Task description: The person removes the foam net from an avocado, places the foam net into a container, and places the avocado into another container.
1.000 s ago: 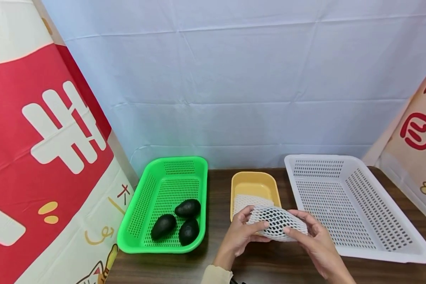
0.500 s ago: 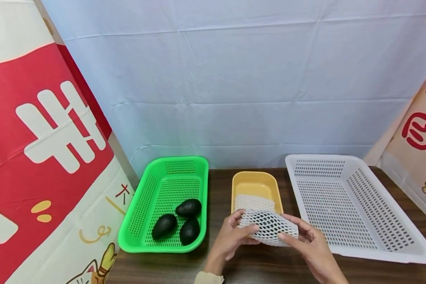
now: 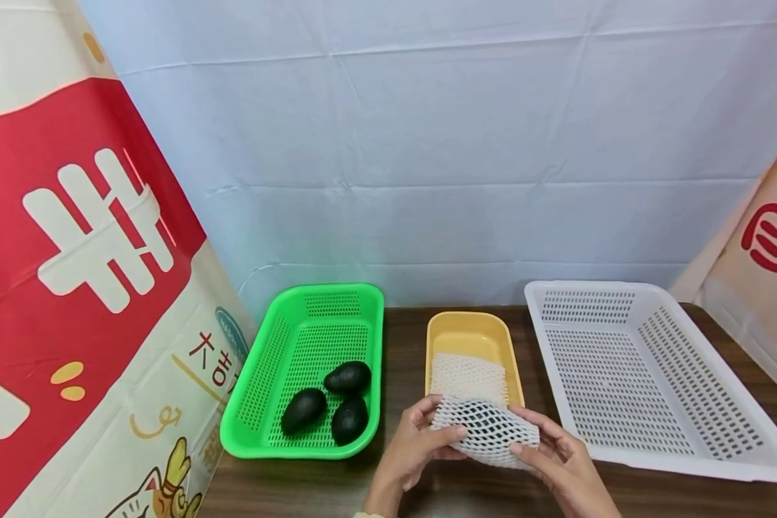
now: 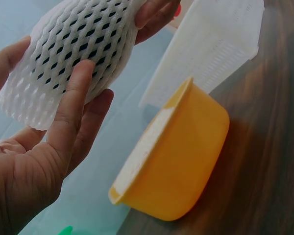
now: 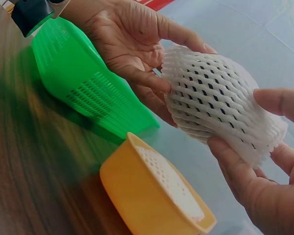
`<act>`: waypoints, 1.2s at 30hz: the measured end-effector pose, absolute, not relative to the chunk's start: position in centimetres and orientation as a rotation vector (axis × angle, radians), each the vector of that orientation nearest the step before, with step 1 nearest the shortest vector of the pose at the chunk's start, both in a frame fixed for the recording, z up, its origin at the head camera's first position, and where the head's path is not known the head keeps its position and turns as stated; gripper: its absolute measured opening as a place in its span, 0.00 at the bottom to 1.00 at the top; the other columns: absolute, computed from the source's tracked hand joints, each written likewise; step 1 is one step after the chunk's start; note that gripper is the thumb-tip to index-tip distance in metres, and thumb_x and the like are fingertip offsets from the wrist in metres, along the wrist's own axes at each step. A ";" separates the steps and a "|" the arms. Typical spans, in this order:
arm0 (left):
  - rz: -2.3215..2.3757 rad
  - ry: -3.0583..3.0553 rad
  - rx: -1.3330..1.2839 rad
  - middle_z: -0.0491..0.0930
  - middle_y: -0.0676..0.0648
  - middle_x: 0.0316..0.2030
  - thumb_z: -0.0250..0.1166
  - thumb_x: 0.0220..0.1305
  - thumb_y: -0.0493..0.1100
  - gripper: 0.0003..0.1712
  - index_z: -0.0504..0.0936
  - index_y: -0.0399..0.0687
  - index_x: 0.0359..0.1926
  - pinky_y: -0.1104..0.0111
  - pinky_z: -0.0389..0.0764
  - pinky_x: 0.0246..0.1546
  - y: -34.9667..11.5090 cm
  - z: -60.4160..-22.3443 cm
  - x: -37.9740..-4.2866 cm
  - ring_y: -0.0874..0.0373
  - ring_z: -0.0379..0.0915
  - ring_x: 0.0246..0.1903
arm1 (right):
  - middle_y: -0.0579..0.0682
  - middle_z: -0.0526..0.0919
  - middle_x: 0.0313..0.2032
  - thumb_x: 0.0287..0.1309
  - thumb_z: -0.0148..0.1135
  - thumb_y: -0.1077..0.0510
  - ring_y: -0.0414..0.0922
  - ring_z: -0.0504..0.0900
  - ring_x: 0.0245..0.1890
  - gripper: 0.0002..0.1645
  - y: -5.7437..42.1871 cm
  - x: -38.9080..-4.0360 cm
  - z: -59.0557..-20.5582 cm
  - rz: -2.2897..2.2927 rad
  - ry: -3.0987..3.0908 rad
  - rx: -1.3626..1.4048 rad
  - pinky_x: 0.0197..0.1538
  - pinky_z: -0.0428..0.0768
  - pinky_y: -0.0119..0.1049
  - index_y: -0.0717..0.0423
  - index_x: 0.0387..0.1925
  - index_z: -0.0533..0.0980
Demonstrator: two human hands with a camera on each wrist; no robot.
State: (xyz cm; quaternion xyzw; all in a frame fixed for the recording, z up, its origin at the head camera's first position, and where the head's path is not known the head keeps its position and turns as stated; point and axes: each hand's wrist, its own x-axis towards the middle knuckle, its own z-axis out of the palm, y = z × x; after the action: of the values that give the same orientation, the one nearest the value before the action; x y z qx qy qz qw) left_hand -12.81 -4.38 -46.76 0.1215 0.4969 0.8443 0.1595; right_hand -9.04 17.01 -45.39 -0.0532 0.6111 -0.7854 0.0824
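Note:
Both hands hold a white foam net sleeve [image 3: 485, 432] with a dark avocado showing through its mesh, held up near the front of the yellow box [image 3: 437, 327]. My left hand [image 3: 411, 446] grips the left end, thumb in front and fingers behind. At the other end, my right hand [image 3: 563, 460] pinches the net between thumb and fingers. In the right wrist view the sleeve [image 5: 210, 98] reaches past the fruit at the right hand's end. More flat foam nets [image 3: 469, 378] lie inside the yellow box. Three dark avocados [image 3: 304, 411] rest in the green basket [image 3: 229, 432].
The green basket stands left of the yellow box, and a large white perforated basket [image 3: 621, 360] stands to its right. All sit on a dark wooden table [image 3: 285, 489]. A pale cloth [image 3: 427, 144] hangs behind, with printed cloths [image 3: 103, 216] at the sides.
Both hands have moved down and left, toward the person, with the wrapped avocado. More of the nets in the yellow box shows now. The view has shifted slightly.

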 end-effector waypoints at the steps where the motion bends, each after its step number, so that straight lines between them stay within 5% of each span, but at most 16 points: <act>1: 2.409 1.425 0.339 0.76 0.38 0.40 0.66 0.49 0.34 0.22 0.71 0.34 0.47 0.55 0.77 0.28 -4.5 -46.8 -12.7 0.48 0.76 0.34 | 0.61 0.69 0.50 0.55 0.55 0.67 0.51 0.75 0.45 0.30 16.9 -9.0 -45.5 -2.346 1.822 -0.142 0.43 0.75 0.45 0.68 0.59 0.60; 21: 2.288 1.505 0.132 0.76 0.36 0.41 0.68 0.46 0.33 0.24 0.73 0.35 0.47 0.60 0.78 0.30 -6.9 -49.7 -9.7 0.46 0.75 0.37 | 0.61 0.73 0.46 0.40 0.69 0.63 0.53 0.76 0.41 0.36 15.0 -7.6 -48.6 -2.231 1.871 0.199 0.38 0.77 0.43 0.68 0.54 0.67; 36: 2.159 1.606 -0.062 0.79 0.40 0.38 0.71 0.43 0.35 0.25 0.76 0.38 0.46 0.64 0.77 0.34 -8.1 -52.7 -8.6 0.50 0.76 0.37 | 0.57 0.75 0.48 0.44 0.67 0.61 0.50 0.75 0.44 0.37 16.0 -8.1 -54.2 -2.098 1.690 0.020 0.42 0.75 0.43 0.68 0.56 0.65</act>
State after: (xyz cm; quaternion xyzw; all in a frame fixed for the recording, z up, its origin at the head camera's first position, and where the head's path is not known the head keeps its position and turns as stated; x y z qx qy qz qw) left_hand -8.59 -8.09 -52.74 -0.0223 0.5817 0.7819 0.2231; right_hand -8.08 16.05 -54.16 0.0072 0.6118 -0.7592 0.2220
